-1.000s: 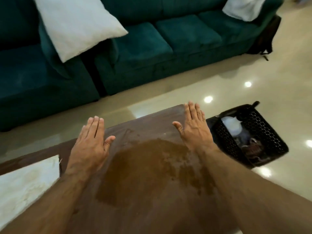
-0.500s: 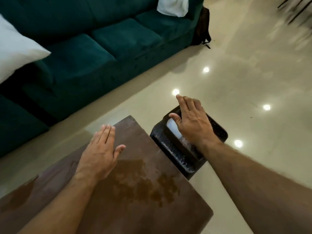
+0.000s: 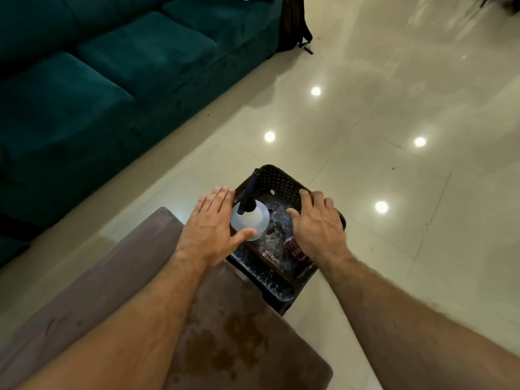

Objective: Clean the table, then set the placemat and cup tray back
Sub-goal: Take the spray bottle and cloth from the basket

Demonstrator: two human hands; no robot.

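Note:
A brown table (image 3: 118, 280) fills the lower left, with a darker wet stain (image 3: 239, 342) near its right corner. Beside that corner a black perforated basket (image 3: 281, 184) stands on the floor. Inside it is a white spray bottle (image 3: 251, 220) with a black nozzle, plus crumpled material. My left hand (image 3: 211, 226) hovers flat over the basket's left side, its thumb against the bottle. My right hand (image 3: 318, 223) is over the basket's right side, fingers straight, holding nothing. The placemat and cup tray are out of sight.
A dark green sofa (image 3: 98, 88) runs along the upper left. A dark bag (image 3: 295, 26) leans at the sofa's end. Glossy beige floor tiles (image 3: 394, 108) with light reflections cover the right side.
The view has swung right and down toward the basket. Both hands have moved off the table and out over the basket; the left hand now touches the spray bottle.

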